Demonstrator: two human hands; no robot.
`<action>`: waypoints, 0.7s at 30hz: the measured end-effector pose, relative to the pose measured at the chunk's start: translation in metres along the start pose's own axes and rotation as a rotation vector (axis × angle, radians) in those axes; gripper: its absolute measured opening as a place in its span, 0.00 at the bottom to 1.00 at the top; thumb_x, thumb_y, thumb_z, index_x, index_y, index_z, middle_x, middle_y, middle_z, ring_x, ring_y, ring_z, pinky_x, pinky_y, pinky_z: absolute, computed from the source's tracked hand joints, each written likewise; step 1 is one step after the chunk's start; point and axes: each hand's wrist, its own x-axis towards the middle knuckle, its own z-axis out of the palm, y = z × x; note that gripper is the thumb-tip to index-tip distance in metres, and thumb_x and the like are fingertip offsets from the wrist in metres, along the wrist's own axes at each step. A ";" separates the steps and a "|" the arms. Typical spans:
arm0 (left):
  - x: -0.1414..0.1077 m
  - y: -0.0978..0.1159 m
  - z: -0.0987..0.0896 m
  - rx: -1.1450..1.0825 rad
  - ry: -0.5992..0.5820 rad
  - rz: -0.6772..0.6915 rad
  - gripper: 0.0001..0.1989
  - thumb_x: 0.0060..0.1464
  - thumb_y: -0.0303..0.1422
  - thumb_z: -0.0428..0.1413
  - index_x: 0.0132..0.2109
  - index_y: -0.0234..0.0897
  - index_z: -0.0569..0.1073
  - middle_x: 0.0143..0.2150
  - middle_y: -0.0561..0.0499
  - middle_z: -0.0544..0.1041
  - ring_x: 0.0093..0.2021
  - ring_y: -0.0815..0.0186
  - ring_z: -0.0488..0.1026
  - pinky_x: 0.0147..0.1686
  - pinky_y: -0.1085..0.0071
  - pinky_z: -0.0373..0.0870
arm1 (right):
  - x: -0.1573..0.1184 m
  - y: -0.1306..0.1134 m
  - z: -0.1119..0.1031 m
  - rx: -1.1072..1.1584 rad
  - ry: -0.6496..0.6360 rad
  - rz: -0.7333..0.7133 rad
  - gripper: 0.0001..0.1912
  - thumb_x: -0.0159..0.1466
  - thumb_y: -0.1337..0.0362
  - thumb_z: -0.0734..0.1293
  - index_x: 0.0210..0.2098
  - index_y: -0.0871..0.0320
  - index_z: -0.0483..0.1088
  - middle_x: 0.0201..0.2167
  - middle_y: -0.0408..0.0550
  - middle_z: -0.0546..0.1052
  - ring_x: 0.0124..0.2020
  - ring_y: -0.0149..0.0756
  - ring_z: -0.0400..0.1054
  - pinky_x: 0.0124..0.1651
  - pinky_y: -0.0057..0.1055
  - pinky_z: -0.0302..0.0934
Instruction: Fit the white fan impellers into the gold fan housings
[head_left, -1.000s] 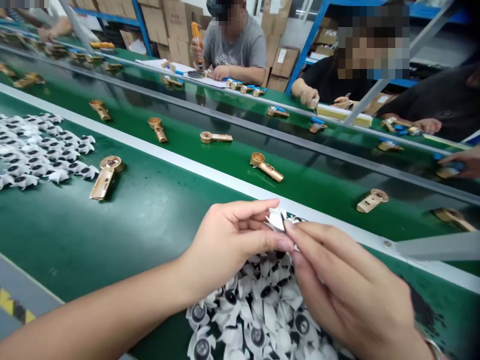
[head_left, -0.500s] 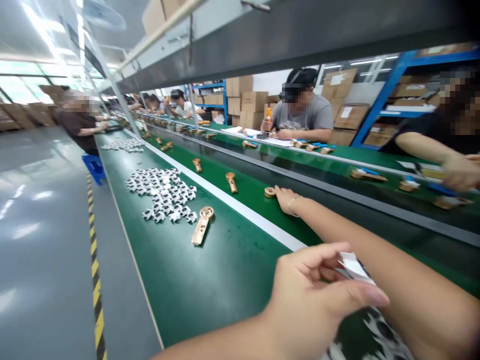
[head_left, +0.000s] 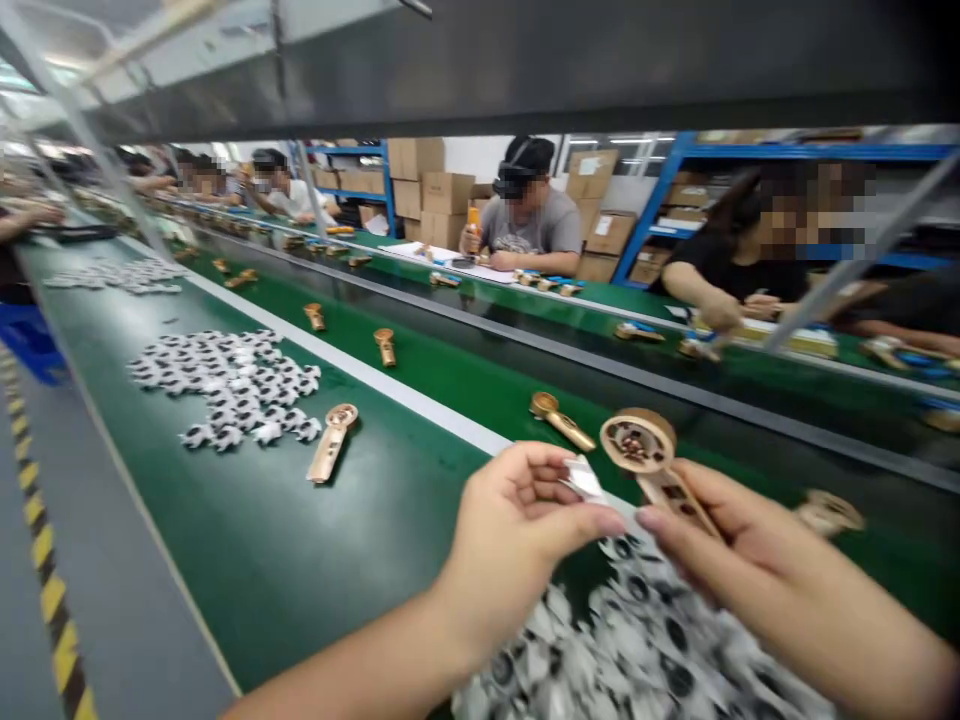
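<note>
**Q:** What lies at the left of the field?

**A:** A loose heap of white-and-black pieces (head_left: 232, 385) rests on a green conveyor belt (head_left: 225, 570), with a gold-coloured housing (head_left: 330, 442) just beside it.

**Q:** And the hands, from left to right?

**A:** The left hand (head_left: 517, 540) pinches a small white piece (head_left: 583, 480). The right hand (head_left: 757, 580) clasps a second gold-coloured housing (head_left: 637, 445), held up above a further heap of pieces (head_left: 637, 640).

**Q:** Step in hand, and what the next move calls for?

**A:** By appearance, holding piece and housing up close together, not visibly joined. With both grips closed, any further move calls for their meeting, or one releasing.
</note>
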 end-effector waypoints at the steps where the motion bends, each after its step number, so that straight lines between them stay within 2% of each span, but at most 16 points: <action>1: -0.003 -0.004 0.003 0.034 -0.014 -0.009 0.21 0.37 0.26 0.72 0.40 0.34 0.75 0.31 0.52 0.79 0.33 0.70 0.75 0.38 0.72 0.74 | -0.015 -0.003 0.003 -0.003 0.022 0.004 0.16 0.67 0.48 0.61 0.41 0.54 0.68 0.29 0.44 0.74 0.28 0.35 0.68 0.30 0.29 0.65; 3: -0.008 -0.011 0.008 0.097 -0.051 -0.017 0.21 0.38 0.25 0.72 0.41 0.34 0.75 0.32 0.51 0.79 0.35 0.69 0.75 0.39 0.72 0.75 | -0.034 -0.006 0.009 0.013 0.042 0.008 0.13 0.69 0.52 0.59 0.43 0.53 0.67 0.33 0.44 0.75 0.31 0.34 0.69 0.34 0.29 0.65; 6: -0.015 -0.018 0.015 0.134 -0.064 0.000 0.20 0.38 0.26 0.72 0.40 0.34 0.76 0.33 0.51 0.80 0.35 0.68 0.76 0.39 0.72 0.76 | -0.047 -0.005 0.015 -0.019 0.084 -0.022 0.10 0.71 0.55 0.58 0.39 0.53 0.66 0.30 0.43 0.73 0.29 0.33 0.67 0.31 0.28 0.62; 9: -0.018 -0.018 0.018 0.100 -0.051 -0.004 0.20 0.38 0.24 0.72 0.40 0.33 0.77 0.33 0.51 0.81 0.35 0.70 0.76 0.39 0.73 0.76 | -0.053 -0.001 0.018 -0.088 0.150 -0.102 0.10 0.71 0.58 0.59 0.34 0.53 0.64 0.26 0.42 0.70 0.25 0.32 0.64 0.26 0.28 0.59; 15: -0.014 -0.019 0.016 0.026 -0.091 -0.058 0.19 0.36 0.22 0.72 0.38 0.32 0.77 0.30 0.50 0.82 0.32 0.70 0.78 0.38 0.74 0.77 | -0.056 0.001 0.028 -0.177 0.197 -0.182 0.06 0.70 0.61 0.58 0.37 0.52 0.64 0.28 0.44 0.73 0.24 0.33 0.67 0.24 0.29 0.62; 19: -0.015 -0.019 0.015 -0.044 -0.092 -0.097 0.19 0.35 0.21 0.72 0.37 0.32 0.77 0.30 0.49 0.83 0.31 0.68 0.79 0.38 0.72 0.77 | -0.060 0.011 0.033 -0.262 0.279 -0.210 0.07 0.68 0.61 0.59 0.42 0.50 0.68 0.34 0.50 0.78 0.30 0.41 0.75 0.28 0.35 0.72; 21: -0.019 -0.021 0.016 -0.080 -0.088 -0.139 0.18 0.33 0.24 0.73 0.35 0.32 0.78 0.29 0.49 0.83 0.30 0.65 0.80 0.39 0.68 0.78 | -0.060 0.022 0.038 -0.239 0.335 -0.262 0.13 0.65 0.59 0.61 0.48 0.44 0.71 0.39 0.49 0.81 0.35 0.49 0.78 0.29 0.41 0.75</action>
